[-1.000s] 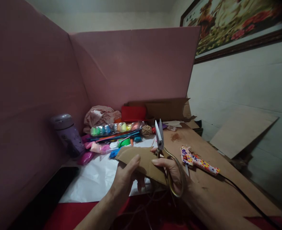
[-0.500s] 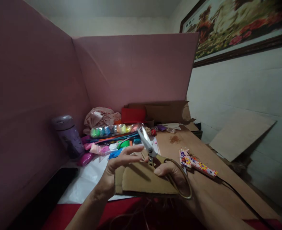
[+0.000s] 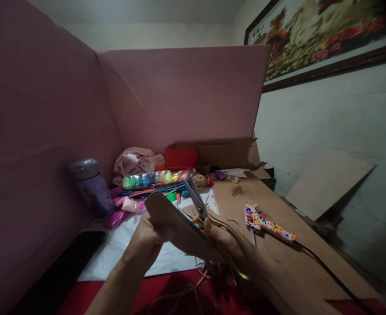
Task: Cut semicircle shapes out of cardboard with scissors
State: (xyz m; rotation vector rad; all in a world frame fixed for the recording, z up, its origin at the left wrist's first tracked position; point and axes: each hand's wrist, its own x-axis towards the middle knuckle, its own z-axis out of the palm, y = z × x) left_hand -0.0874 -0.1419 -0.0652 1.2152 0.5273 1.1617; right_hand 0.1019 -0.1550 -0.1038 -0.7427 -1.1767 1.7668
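Observation:
My left hand (image 3: pixel 147 238) grips a piece of brown cardboard (image 3: pixel 183 229) by its left end, thumb in front. The cardboard is tilted, its left end raised and its right end reaching down toward my other hand. In my right hand (image 3: pixel 229 240) is a pair of scissors (image 3: pixel 201 212) with gold-coloured handles. Their blades point up and away, slightly apart, beside the cardboard's far edge. Part of my right hand's fingers is hidden behind the cardboard. Thin string (image 3: pixel 188 288) hangs below over the red cloth (image 3: pixel 166 291).
A floral glue gun (image 3: pixel 270 227) with a black cord lies at the right on the brown board. A purple bottle (image 3: pixel 92 188) stands at the left. Packs of coloured clay (image 3: pixel 156 178) and a ball of twine (image 3: pixel 199 181) are behind the hands, near white paper (image 3: pixel 121 253).
The cardboard has turned from nearly flat to steeply tilted, its left end raised. My left hand has closed on that end, and the scissors have shifted slightly left and down.

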